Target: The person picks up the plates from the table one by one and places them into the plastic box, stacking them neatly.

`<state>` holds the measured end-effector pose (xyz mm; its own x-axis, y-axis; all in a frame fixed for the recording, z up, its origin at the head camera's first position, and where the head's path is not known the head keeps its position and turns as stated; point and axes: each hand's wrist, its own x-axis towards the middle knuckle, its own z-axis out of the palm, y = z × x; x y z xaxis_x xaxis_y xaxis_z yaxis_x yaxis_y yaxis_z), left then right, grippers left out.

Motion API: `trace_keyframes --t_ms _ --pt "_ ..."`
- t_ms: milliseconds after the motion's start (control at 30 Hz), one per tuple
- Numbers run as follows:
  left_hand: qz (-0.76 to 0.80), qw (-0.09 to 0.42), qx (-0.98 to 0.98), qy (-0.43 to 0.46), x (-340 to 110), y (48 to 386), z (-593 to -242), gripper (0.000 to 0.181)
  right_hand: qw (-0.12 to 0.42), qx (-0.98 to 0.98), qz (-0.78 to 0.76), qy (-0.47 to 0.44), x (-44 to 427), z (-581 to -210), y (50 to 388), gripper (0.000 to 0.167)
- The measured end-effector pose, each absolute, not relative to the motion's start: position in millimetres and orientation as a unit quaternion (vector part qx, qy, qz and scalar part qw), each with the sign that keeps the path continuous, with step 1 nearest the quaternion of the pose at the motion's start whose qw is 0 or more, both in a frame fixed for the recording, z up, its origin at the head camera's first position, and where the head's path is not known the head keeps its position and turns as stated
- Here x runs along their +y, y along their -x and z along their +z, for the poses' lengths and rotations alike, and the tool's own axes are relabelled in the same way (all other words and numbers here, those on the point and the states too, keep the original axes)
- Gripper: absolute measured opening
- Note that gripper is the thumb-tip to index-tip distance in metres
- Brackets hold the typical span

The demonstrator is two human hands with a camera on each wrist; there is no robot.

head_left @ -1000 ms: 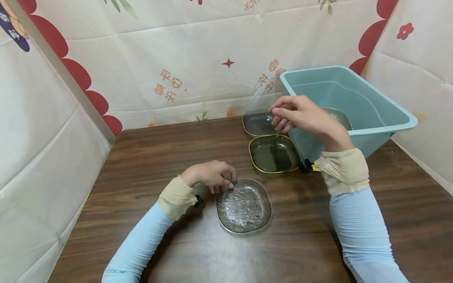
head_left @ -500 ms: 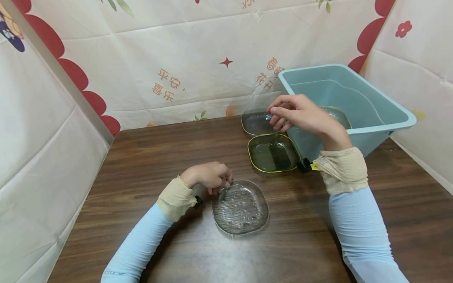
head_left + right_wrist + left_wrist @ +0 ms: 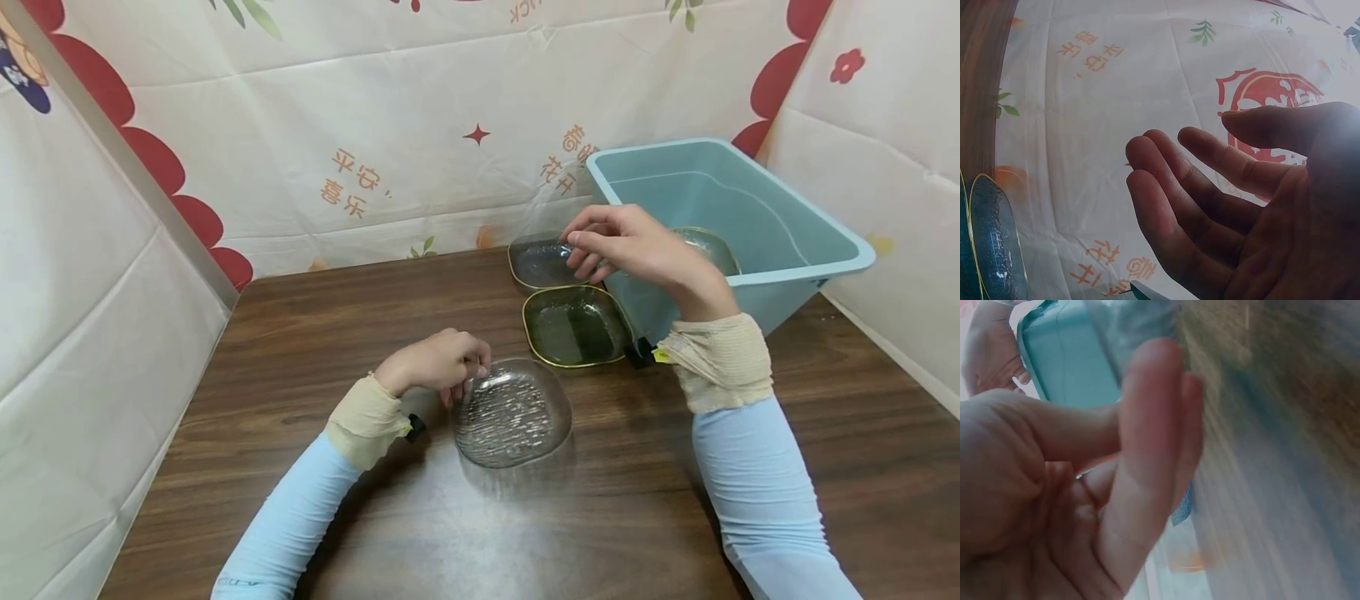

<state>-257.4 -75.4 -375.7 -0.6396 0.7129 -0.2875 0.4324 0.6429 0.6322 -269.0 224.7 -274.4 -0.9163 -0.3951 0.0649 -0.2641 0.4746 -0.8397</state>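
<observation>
A clear ribbed dish (image 3: 513, 417) is pinched at its upper left rim by the left hand (image 3: 435, 362); its near side looks lifted off the table. In the left wrist view the left hand's (image 3: 1116, 456) thumb and fingers come together at a blurred transparent edge. Relaxed, bent fingers mark the right hand (image 3: 637, 246), which holds nothing above the dark dish (image 3: 540, 262) beside the tub. In the right wrist view the right hand (image 3: 1229, 206) has its fingers apart. A green dish with a gold rim (image 3: 577, 327) lies just in front of the dark one.
The blue tub (image 3: 795, 273) stands at the back right, with another gold-rimmed dish (image 3: 708, 246) inside it. A printed white cloth (image 3: 375, 108) hangs behind the brown wooden table (image 3: 337, 308) and along both sides.
The clear dish has shifted slightly left, then away from the table's front, and now tilts, with the left hand at its rim. The right hand stays nearly still.
</observation>
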Motion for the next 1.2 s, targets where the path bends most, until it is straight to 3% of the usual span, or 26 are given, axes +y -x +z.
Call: trace_keyframes --t_ms 433,833,1200 --pt "0.312 0.097 0.901 -0.285 -81 263 -364 0.014 0.089 0.857 -0.465 0.206 212 -281 271 0.026" --pt "0.444 0.041 0.878 -0.175 -83 263 -363 0.016 0.136 0.871 -0.424 0.207 196 -295 278 0.030" --pt "0.491 0.040 0.863 -0.114 -85 269 -365 0.017 0.167 0.867 -0.438 0.172 186 -311 287 0.041"
